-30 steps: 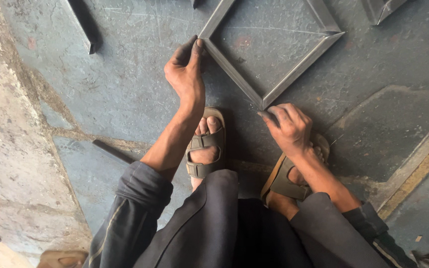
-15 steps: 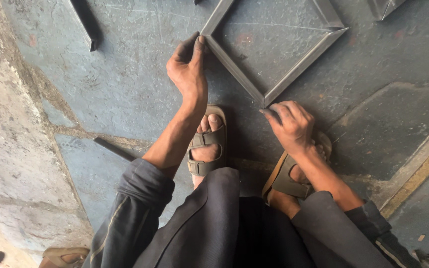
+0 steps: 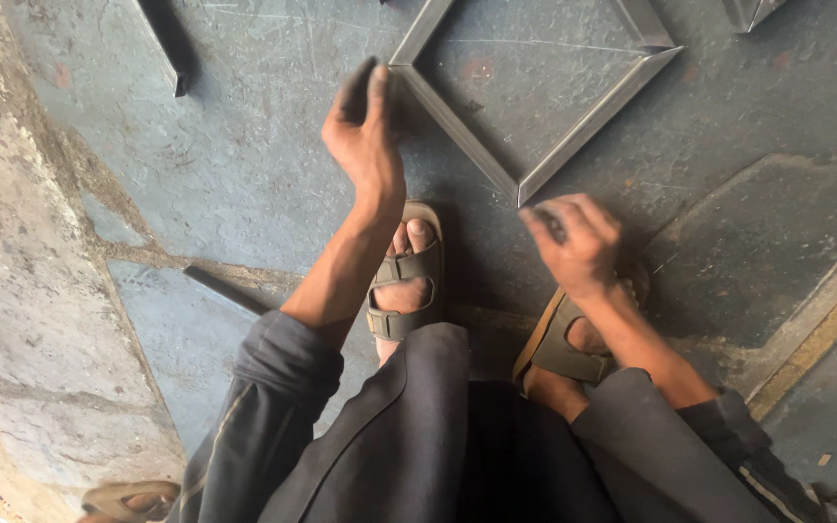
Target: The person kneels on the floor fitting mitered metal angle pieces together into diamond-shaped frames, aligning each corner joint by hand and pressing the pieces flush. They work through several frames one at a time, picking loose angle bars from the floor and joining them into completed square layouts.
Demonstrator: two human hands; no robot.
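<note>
A square frame of grey metal bars (image 3: 457, 131) lies on a worn steel floor plate (image 3: 244, 174), turned like a diamond. My left hand (image 3: 368, 136) reaches to the frame's left corner, its fingertips closed over it and blurred. My right hand (image 3: 581, 242) hovers just below the frame's bottom corner, its fingers curled together. Something small and dark seems pinched between thumb and forefinger, but I cannot make it out. I am crouching, with grey sleeves and trousers low in the view.
My feet are in brown sandals: the left foot (image 3: 404, 276) and the right foot (image 3: 564, 344). Loose metal bars lie at the top left (image 3: 162, 44) and by my left arm (image 3: 230, 291). A rough concrete ledge (image 3: 21, 291) runs along the left. Another person's sandalled foot (image 3: 128, 499) shows at the bottom left.
Both hands stay at the same two corners of the frame. The left hand's fingers have shifted slightly at the left corner and are now blurred.
</note>
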